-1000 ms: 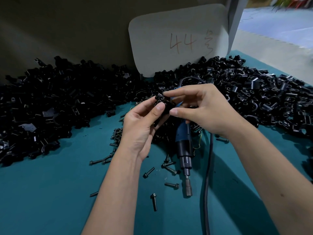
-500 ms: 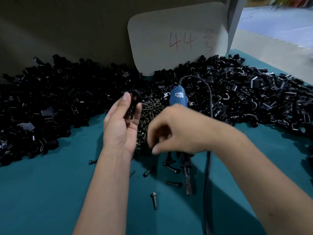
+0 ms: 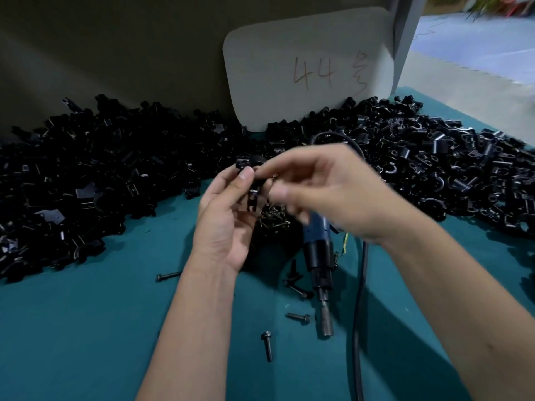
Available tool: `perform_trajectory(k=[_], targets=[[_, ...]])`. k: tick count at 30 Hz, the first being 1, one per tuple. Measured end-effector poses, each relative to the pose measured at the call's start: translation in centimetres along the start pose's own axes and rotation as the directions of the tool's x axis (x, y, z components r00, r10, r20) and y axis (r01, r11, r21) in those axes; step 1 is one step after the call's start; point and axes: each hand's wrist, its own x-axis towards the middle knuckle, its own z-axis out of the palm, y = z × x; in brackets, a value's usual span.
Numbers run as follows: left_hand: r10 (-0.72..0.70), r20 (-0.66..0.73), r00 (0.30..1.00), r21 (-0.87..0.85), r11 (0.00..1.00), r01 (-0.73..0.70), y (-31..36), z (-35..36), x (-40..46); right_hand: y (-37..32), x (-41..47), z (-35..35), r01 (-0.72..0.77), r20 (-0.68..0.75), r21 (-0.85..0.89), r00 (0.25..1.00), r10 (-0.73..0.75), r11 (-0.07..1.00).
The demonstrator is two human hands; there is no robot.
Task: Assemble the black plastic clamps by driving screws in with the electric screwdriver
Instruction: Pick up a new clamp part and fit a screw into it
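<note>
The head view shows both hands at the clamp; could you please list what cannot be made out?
- Right hand: fingertips motion-blurred; whether they pinch a screw is unclear.
- Clamp in the left hand: partly covered by fingers.
- Electric screwdriver: upper body hidden behind the right hand.
- Cable: cut off at the bottom edge.

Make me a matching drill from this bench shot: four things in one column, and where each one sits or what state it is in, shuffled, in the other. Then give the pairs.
Things
1. electric screwdriver
2. black clamp
3. white card
4. lone screw

Places or states
A. stands upright against the back wall, marked 44
B. lies by itself on the teal mat, nearest the camera
C. gripped in the left hand, with the right hand brought up to it
D. lies on the mat unheld, bit toward the camera

Pairs: 1-D, 2-C, 3-A, 4-B
</note>
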Motion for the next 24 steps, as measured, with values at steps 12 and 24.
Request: perform_trajectory(k=[12,24], targets=[[-0.086,0.186,0.979,0.019,0.996,0.084,-1.5,0.7,-0.5,2.3,0.2,-1.6,0.014,-0.470,0.054,0.882,0.013,0.998],[-0.032,0.112,0.993,0.021,0.999,0.030,-2.1,1.4,-0.6,3.3,0.6,-0.5,0.032,-0.461,0.095,0.887,0.015,0.995]])
